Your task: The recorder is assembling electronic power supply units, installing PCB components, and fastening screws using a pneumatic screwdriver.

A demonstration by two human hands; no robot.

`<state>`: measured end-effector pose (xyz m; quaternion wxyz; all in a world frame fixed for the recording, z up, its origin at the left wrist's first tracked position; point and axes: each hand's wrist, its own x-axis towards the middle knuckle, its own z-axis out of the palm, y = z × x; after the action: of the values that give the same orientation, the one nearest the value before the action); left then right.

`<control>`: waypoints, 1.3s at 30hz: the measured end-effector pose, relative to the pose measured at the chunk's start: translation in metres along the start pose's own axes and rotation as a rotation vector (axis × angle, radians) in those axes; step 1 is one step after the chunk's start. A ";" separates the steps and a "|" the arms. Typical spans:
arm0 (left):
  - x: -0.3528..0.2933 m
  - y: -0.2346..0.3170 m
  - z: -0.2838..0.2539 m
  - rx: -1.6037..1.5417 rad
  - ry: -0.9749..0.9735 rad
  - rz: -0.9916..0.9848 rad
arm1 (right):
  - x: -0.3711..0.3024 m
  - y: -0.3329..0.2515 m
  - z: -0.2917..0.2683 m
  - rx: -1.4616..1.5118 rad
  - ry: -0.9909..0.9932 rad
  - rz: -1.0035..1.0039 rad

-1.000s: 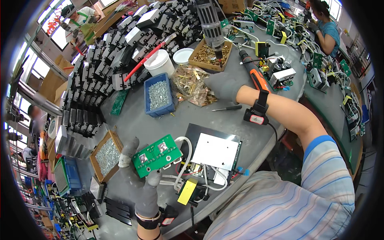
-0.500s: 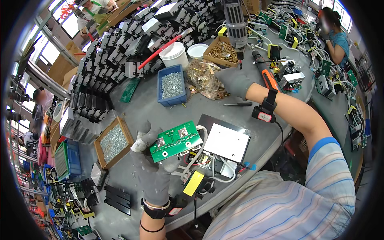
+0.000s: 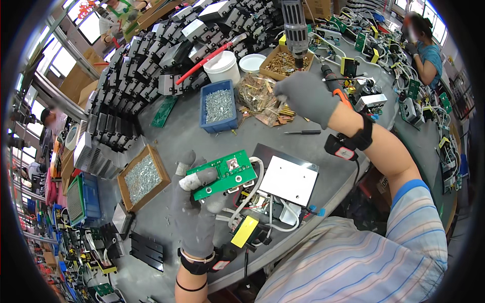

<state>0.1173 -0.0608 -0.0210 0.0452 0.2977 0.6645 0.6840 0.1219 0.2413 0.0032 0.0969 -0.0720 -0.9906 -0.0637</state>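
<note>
A green circuit board (image 3: 231, 174) with solder points is gripped in my gloved left hand (image 3: 194, 217), the index finger laid across its top face. White cables run from the board to an opened unit with a white metal plate (image 3: 288, 180) and a yellow-labelled part (image 3: 244, 231). My gloved right hand (image 3: 309, 99) hovers with curled fingers over the right side of a clear plastic bag of brass-coloured pieces (image 3: 256, 96). Whatever those fingers hold, if anything, is hidden. Just beyond that hand hangs a power screwdriver (image 3: 295, 28).
A blue bin of screws (image 3: 218, 125), a cardboard tray of screws (image 3: 132, 202) and a box of brass screws (image 3: 270, 73) surround the work area. A small screwdriver (image 3: 302, 132) lies near the bag. Heatsinks (image 3: 151, 65) are piled behind. A co-worker (image 3: 427, 55) sits at far right.
My right hand has pulled back from the hanging screwdriver's tip, toward me and slightly right. My left index finger now lies over the circuit board, covering one metal patch.
</note>
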 end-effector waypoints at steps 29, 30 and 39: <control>-0.021 0.038 -0.043 -0.030 0.395 -0.163 | -0.026 -0.114 -0.043 0.949 -0.141 -0.623; -0.024 0.041 -0.044 -0.005 0.365 -0.287 | -0.026 -0.111 -0.043 0.952 -0.147 -0.632; -0.027 0.028 -0.049 -0.126 0.323 -0.572 | -0.025 -0.107 -0.044 0.782 -0.114 -0.817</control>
<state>0.1257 -0.1199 -0.0014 0.1476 -0.0165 0.6762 0.7216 0.1379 0.1267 0.0290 0.0304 0.3550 -0.8916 0.2794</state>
